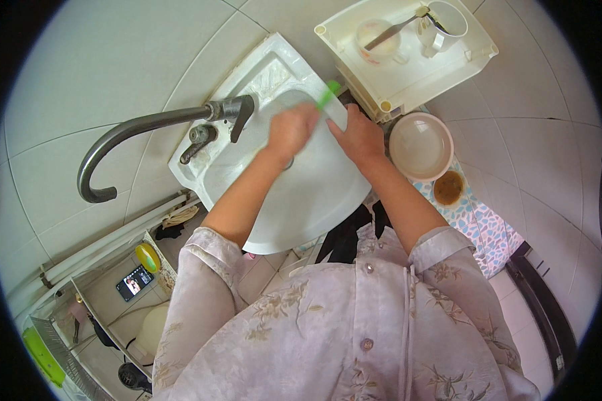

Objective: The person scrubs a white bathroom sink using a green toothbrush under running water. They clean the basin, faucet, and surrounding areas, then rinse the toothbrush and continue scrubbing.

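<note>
A white ceramic washbasin (311, 185) lies before me, with a small drain near its middle. My left hand (293, 130) is closed over the bowl, blurred by motion. From its fingers a bright green tool (327, 95) sticks out across the basin's right rim; its kind is too blurred to tell. Close beside it, my right hand (358, 133) rests on that same rim, thumb on the inner side and the other fingers toward the outside. A curved metal faucet (145, 123) is mounted at the basin's back left, with a smaller tap (200, 138) next to it.
At upper right, a cream plastic rack (406, 90) carries two cups (449, 30) and a brush (391, 36). A pale pink basin (421, 148) and a bowl of brown contents (448, 188) stand below it. At lower left, shelving holds a phone (134, 283) and a yellow container (147, 257).
</note>
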Available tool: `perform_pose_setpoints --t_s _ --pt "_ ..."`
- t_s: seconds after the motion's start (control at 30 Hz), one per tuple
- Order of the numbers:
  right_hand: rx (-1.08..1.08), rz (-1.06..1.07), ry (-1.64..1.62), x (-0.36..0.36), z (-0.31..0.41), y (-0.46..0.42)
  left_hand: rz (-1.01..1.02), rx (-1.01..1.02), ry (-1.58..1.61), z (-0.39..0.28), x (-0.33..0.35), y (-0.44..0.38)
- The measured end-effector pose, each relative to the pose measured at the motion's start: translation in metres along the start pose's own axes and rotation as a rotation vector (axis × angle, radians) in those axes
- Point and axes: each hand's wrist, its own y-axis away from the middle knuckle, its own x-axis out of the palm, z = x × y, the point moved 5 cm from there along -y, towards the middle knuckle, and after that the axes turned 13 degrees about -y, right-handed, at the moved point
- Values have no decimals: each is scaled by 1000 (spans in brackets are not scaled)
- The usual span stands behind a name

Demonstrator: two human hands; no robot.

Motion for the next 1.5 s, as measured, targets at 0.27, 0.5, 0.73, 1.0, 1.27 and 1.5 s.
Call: perform_pose_setpoints --t_s 0.27,0.5,0.73,1.0,1.27,1.5 --pt "-13 -12 -26 -1 0 0 20 8 -15 -3 1 -2" --pt "56 23 -15 -2 1 0 -17 -207 -32 28 3 -14" --pt "-40 -46 -33 -1 0 0 -4 -278 28 34 2 -7" --pt "42 19 -30 -1 -2 -1 14 -259 83 34 14 3" --pt "31 14 -48 0 -3 0 -31 -431 594 56 44 9" --pt "53 30 -38 1 -3 -3 49 -434 600 50 45 13"
